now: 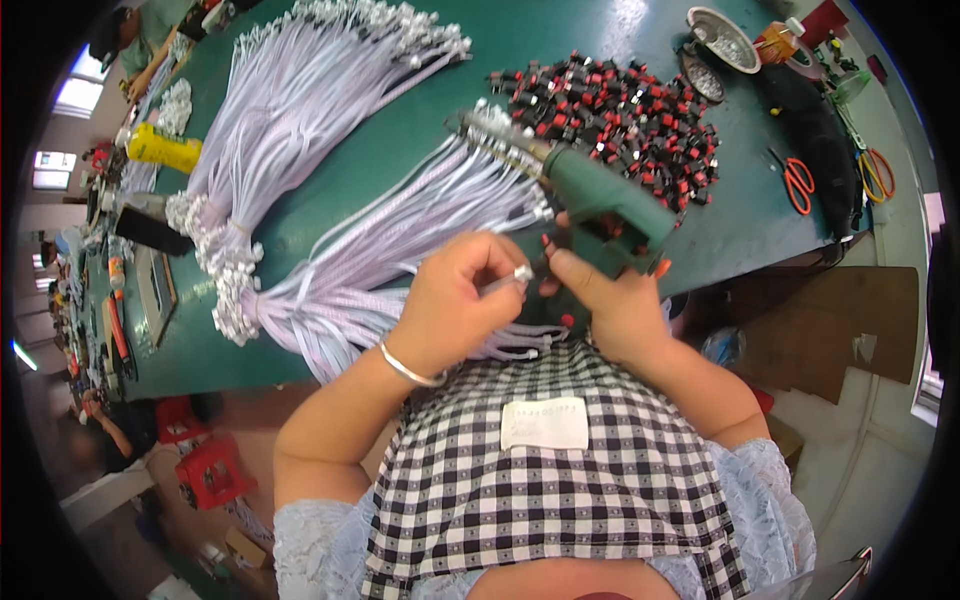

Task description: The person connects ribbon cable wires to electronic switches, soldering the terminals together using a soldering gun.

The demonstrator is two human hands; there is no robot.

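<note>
Left hand (455,300): fingers pinched on 1 white connector (522,272), its cable (497,286) running down-left into the grip. Connector lies just left of right hand (618,305), itself at green tool (605,195); right fingers' grip: cannot tell.

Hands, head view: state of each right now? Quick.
Left hand: closed, pinching a white-tipped cable.
Right hand: appears closed on a green gun-shaped tool; its fingers are partly hidden.
</note>
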